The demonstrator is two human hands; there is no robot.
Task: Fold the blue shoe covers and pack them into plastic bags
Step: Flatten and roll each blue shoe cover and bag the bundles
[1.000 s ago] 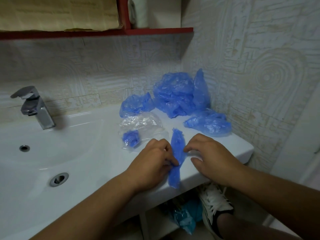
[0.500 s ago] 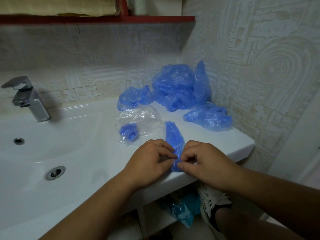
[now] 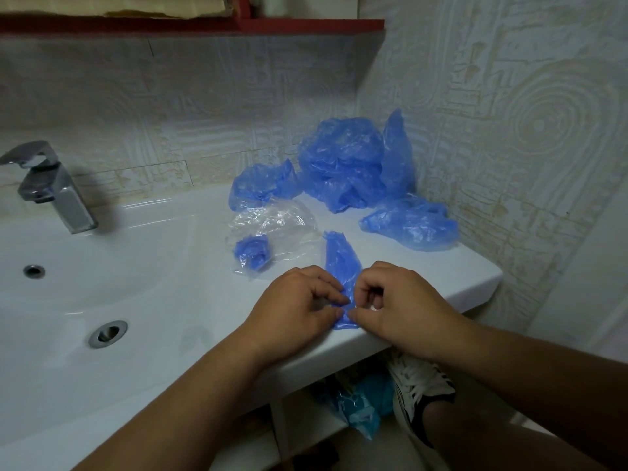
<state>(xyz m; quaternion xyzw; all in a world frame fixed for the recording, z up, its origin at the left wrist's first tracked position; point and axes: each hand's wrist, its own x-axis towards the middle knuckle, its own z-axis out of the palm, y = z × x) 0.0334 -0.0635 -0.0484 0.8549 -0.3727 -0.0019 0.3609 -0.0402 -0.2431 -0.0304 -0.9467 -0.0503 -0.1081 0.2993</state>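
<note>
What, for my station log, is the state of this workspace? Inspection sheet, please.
Surface: white counter beside the basin.
Job's things: long narrow cover lies at the counter's front edge; pile of loose covers in the corner; clear bag holds one blue bundle.
Clutter: blue plastic below the counter.
Grippers: left hand and right hand both pinch the cover's near end.
Cables: nothing seen.
Surroundings: tap, red shelf, patterned wall, a shoe below.

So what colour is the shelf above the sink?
The shelf is dark red, best seen in the head view.
</note>
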